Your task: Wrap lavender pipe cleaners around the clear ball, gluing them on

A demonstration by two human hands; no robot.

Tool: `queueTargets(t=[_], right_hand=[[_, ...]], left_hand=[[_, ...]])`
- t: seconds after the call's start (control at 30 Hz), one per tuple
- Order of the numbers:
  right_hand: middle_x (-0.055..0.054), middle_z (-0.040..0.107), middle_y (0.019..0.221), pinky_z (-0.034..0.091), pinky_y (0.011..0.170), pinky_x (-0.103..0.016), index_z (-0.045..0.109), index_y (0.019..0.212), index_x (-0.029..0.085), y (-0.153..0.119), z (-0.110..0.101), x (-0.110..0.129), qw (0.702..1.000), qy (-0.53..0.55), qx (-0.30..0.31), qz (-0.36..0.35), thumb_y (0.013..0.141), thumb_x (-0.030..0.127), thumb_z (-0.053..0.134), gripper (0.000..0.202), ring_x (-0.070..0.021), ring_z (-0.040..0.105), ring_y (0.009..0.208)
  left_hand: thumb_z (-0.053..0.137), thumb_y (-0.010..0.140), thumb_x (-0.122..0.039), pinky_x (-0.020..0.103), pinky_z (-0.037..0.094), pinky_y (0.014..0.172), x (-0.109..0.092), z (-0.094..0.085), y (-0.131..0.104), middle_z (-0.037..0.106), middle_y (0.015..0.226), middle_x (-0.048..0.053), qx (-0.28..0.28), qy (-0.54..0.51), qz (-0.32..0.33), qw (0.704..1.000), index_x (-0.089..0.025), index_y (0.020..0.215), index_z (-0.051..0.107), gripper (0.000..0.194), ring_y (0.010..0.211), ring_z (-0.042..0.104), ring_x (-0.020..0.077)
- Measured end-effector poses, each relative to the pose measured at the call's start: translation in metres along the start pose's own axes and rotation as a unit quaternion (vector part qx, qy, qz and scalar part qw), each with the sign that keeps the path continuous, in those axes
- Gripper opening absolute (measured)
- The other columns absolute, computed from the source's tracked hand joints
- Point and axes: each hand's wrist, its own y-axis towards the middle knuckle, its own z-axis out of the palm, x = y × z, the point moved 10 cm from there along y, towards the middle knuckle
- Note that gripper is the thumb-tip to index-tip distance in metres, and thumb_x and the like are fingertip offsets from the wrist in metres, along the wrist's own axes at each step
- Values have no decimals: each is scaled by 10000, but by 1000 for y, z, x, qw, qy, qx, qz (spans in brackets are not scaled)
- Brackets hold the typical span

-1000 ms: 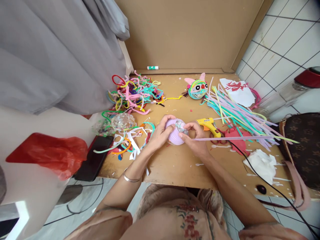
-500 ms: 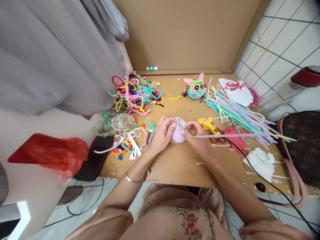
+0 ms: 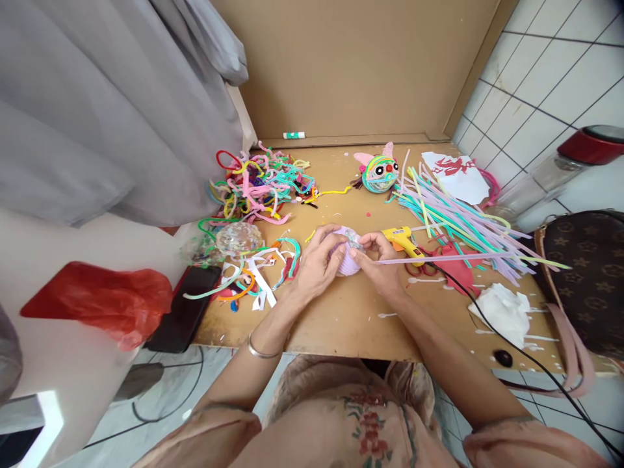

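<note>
My left hand (image 3: 316,263) clamps a ribbed lilac ball (image 3: 348,265) mid-table; my right hand (image 3: 385,268) closes fingertips on its three-o'clock side, a long lilac strand (image 3: 463,259) trailing likewise. Apparent step: close fingerwork, calling for steady grips.

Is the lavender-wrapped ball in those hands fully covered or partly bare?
Partly bare: on the lavender-wrapped ball, a clear, shiny patch shows between the left hand and right hand.

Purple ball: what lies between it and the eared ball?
Mostly bare table, with a small red scrap, in the head view.
</note>
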Motion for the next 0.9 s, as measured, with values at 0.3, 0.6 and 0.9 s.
queueTargets(t=[0.3, 0.6, 0.9], right_hand=[[2, 580, 827, 478, 808, -339, 560, 835, 233, 0, 1, 2, 1000, 12, 8, -2, 746, 451, 669, 259, -168, 546, 812], [-8, 586, 855, 486, 796, -343, 555, 879, 237, -1, 1, 4, 999, 14, 31, 1, 819, 532, 591, 303, -173, 553, 811], [-41, 605, 992, 468, 913, -394, 546, 1002, 244, -9, 5, 19, 996, -56, 37, -63, 779, 390, 624, 278, -220, 580, 966]], left_hand=[[702, 802, -517, 507, 445, 1082, -11, 9, -7, 535, 1410, 196, 42, 97, 12, 994, -174, 1237, 538, 577, 1314, 524, 345], [763, 758, -569, 511, 461, 1066, -1, 16, -5, 538, 1399, 193, 15, 91, 29, 995, -193, 1239, 503, 664, 1313, 533, 343], [755, 742, -335, 479, 458, 1091, 11, 13, 0, 557, 1366, 173, -6, 32, 20, 999, -192, 1223, 471, 577, 1320, 537, 304]])
